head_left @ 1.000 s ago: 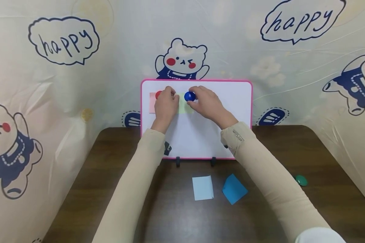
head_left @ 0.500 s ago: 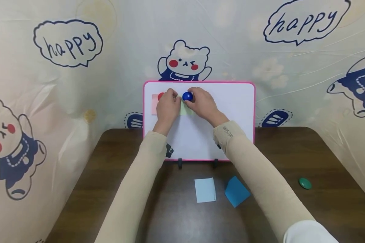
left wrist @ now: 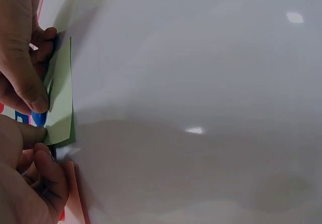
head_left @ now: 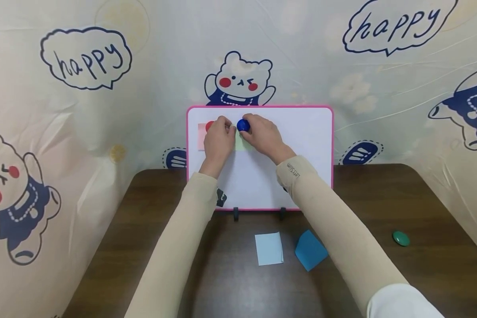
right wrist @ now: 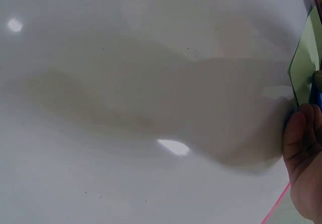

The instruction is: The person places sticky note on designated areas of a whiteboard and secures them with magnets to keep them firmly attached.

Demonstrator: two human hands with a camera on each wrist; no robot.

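A pink-edged whiteboard stands upright at the back of the table. My right hand holds a round blue magnet between thumb and fingers, over a green sticky note on the board. At that note's left edge, my left hand pinches the paper, its fingers curled. The left wrist view shows the blue magnet against the green note, with both hands beside it. Partly behind the left hand are a pink sticky note and a red magnet.
On the brown table lie a pale blue sticky note and a darker blue one. A green magnet lies at the right. Black stand feet hold the board, and a printed cloth hangs behind.
My right hand has moved slightly left with the blue magnet, closer to the left hand. The left hand keeps its place at the green note. The head view has shifted a little.
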